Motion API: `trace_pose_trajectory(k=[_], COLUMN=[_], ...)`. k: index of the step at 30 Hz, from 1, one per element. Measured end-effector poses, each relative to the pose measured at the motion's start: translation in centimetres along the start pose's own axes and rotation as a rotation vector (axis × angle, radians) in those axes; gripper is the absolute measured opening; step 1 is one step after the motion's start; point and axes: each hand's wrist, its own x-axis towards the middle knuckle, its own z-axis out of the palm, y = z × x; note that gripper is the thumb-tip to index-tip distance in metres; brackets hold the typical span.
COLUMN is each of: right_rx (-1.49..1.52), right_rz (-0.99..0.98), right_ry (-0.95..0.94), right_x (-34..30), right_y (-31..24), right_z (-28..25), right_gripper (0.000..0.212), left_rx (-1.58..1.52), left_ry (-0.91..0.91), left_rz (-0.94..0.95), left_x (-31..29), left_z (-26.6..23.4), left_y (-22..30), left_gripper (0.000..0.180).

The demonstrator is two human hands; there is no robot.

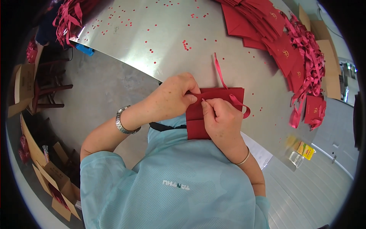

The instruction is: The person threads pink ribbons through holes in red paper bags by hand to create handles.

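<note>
Bag (195,123) (red), ribbon (219,70) apparently threaded, both hands (175,94) pinching

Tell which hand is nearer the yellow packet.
Right. The right hand is left of the yellow packet, on the red bag; the left hand is farther left, also on the bag.

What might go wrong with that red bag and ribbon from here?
The ribbon might slip or twist: one end sticks out, unheld. The red bag may crease where the left hand pinches it. The heaped ribbons could tangle, lying loosely crossed.
</note>
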Motion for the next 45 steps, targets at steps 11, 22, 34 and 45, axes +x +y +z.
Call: trace_pose_trajectory(k=[11,22,34,45], right_rx=[-0.226,-0.287,-0.29,-0.375], right_rz=[-0.046,0.05,-0.002,-0.028], right_ry=[-0.23,-0.183,-0.185,-0.191], right_x=[3.4,2.1,2.2,1.1], right_y=[-1.4,-1.5,-1.3,-1.8], right_z=[-0.4,-1.2,-1.2,-2.2], right_gripper=[0.021,0.024,0.034,0.037], left_rx=[0.125,0.086,0.188,0.581], left_ry=[0.14,0.147,-0.258,-0.405], left_rz=[0.144,0.181,0.269,0.48], left_x=[-0.7,-0.6,3.7,5.6], left_z=[0.1,2.1,-2.5,-1.5], left_y=[-0.1,-1.0,1.1,1.1], left_gripper=[0.01,0.01,0.016,0.011])
